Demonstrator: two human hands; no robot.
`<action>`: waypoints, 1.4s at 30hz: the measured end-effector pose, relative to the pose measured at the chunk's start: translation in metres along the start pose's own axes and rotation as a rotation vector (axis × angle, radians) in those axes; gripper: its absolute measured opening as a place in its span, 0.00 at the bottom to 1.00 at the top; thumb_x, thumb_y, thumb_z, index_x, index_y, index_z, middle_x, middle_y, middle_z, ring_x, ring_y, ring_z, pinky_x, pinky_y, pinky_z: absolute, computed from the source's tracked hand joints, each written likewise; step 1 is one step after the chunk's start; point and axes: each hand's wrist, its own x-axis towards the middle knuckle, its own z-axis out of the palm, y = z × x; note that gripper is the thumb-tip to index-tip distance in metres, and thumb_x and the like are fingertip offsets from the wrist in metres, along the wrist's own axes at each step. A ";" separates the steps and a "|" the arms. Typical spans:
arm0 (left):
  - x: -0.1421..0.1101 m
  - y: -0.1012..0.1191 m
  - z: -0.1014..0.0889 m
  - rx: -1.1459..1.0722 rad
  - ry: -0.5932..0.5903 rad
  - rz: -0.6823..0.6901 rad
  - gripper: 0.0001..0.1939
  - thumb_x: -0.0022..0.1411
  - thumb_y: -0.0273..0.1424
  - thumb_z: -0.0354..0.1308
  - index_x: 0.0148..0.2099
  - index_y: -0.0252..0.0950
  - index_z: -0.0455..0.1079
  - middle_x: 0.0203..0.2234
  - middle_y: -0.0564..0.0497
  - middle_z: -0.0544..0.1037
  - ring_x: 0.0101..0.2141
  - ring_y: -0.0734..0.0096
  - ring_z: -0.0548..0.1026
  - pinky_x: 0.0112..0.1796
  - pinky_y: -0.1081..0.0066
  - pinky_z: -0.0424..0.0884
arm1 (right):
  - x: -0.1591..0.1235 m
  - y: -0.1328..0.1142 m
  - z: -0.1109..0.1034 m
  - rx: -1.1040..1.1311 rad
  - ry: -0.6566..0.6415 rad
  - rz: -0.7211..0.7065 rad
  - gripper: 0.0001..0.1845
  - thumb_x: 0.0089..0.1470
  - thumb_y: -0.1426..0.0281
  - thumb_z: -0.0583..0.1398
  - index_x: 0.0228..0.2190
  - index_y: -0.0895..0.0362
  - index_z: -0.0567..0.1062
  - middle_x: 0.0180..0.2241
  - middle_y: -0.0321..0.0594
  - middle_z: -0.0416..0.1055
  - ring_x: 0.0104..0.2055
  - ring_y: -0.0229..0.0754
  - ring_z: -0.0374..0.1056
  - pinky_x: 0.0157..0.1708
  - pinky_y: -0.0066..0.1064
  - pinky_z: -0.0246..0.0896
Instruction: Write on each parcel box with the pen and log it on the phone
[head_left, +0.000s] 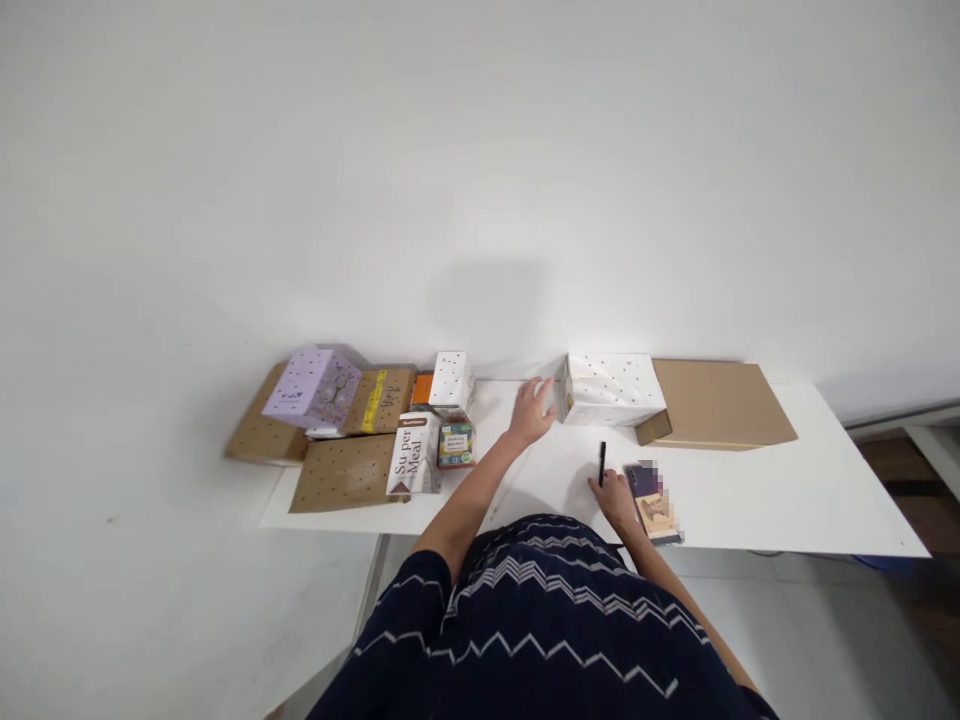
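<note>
Apparently, the right hand (pixel 615 498) pinches a black pen (pixel 602 460) near one end, presumably for control, over the tabletop (pixel 825 500); the left hand (pixel 531 412), fingers spread, is just beside the white dotted box (pixel 616 390). A lavender box (pixel 315 385) seems to rest on a brown carton (pixel 251 432) (likely saving room). Fingers hide the pen's nearer end; whether the left hand touches anything is unclear.

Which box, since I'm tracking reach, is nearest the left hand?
The larger white spotted box, beside the large plain cardboard box: its end is next to the left hand, while the others, including the smaller white spotted box, lie farther away.
</note>
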 end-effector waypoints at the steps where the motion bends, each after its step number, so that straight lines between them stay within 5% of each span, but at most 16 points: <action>1: -0.005 -0.010 -0.015 0.059 0.075 -0.075 0.29 0.60 0.33 0.51 0.64 0.40 0.54 0.59 0.43 0.57 0.60 0.57 0.53 0.60 0.55 0.49 | 0.002 -0.002 0.001 -0.014 -0.011 0.015 0.23 0.58 0.59 0.52 0.47 0.64 0.67 0.45 0.54 0.67 0.43 0.47 0.69 0.40 0.31 0.59; 5: -0.018 -0.053 -0.076 0.261 0.369 -0.469 0.33 0.59 0.39 0.54 0.64 0.36 0.53 0.60 0.37 0.53 0.58 0.45 0.53 0.56 0.50 0.52 | 0.009 -0.001 0.005 -0.037 -0.031 0.030 0.19 0.59 0.62 0.52 0.43 0.64 0.69 0.41 0.52 0.69 0.40 0.46 0.69 0.37 0.30 0.58; 9: -0.018 -0.082 -0.103 0.262 0.214 -0.735 0.45 0.54 0.43 0.60 0.66 0.29 0.45 0.56 0.30 0.56 0.53 0.38 0.58 0.50 0.48 0.56 | 0.016 0.002 0.008 -0.045 -0.039 0.013 0.16 0.58 0.64 0.52 0.38 0.64 0.71 0.38 0.52 0.71 0.39 0.46 0.69 0.34 0.29 0.56; 11: -0.015 -0.086 -0.099 0.253 0.113 -0.746 0.44 0.56 0.39 0.59 0.67 0.28 0.42 0.53 0.29 0.60 0.50 0.40 0.62 0.47 0.50 0.59 | 0.018 0.003 0.009 -0.039 -0.034 0.004 0.15 0.58 0.65 0.52 0.37 0.64 0.72 0.37 0.52 0.71 0.39 0.45 0.69 0.34 0.28 0.56; 14: -0.010 -0.081 -0.084 0.284 0.118 -0.691 0.42 0.56 0.33 0.58 0.67 0.30 0.41 0.51 0.31 0.62 0.48 0.44 0.64 0.46 0.52 0.61 | 0.017 0.004 0.011 -0.030 -0.017 0.001 0.15 0.58 0.66 0.53 0.36 0.65 0.73 0.37 0.51 0.71 0.39 0.44 0.69 0.34 0.28 0.55; 20: -0.012 -0.041 -0.047 0.248 0.081 -0.538 0.44 0.54 0.37 0.57 0.67 0.36 0.41 0.49 0.36 0.65 0.47 0.48 0.67 0.46 0.56 0.63 | 0.017 0.007 0.015 -0.018 0.008 -0.006 0.15 0.57 0.66 0.53 0.37 0.65 0.73 0.37 0.51 0.71 0.38 0.44 0.69 0.34 0.29 0.56; 29: -0.072 0.026 -0.006 0.239 -0.051 -0.326 0.45 0.51 0.37 0.57 0.68 0.38 0.41 0.48 0.39 0.66 0.48 0.48 0.66 0.46 0.57 0.64 | 0.007 0.014 0.017 0.013 0.006 -0.047 0.12 0.55 0.68 0.54 0.33 0.63 0.74 0.35 0.46 0.71 0.35 0.41 0.67 0.34 0.26 0.55; 36: -0.115 0.009 -0.018 -0.004 -0.105 -0.286 0.54 0.50 0.46 0.60 0.68 0.33 0.33 0.60 0.38 0.57 0.58 0.50 0.57 0.55 0.57 0.57 | 0.007 0.017 0.019 0.048 -0.010 -0.052 0.11 0.55 0.68 0.54 0.30 0.62 0.74 0.31 0.44 0.69 0.33 0.39 0.65 0.33 0.26 0.53; 42: -0.126 -0.002 -0.014 -0.122 -0.168 -0.397 0.49 0.50 0.46 0.61 0.66 0.35 0.40 0.61 0.38 0.57 0.60 0.53 0.56 0.56 0.58 0.57 | 0.007 0.016 0.018 0.057 0.003 -0.049 0.11 0.54 0.68 0.55 0.30 0.62 0.74 0.30 0.43 0.69 0.33 0.39 0.65 0.33 0.26 0.53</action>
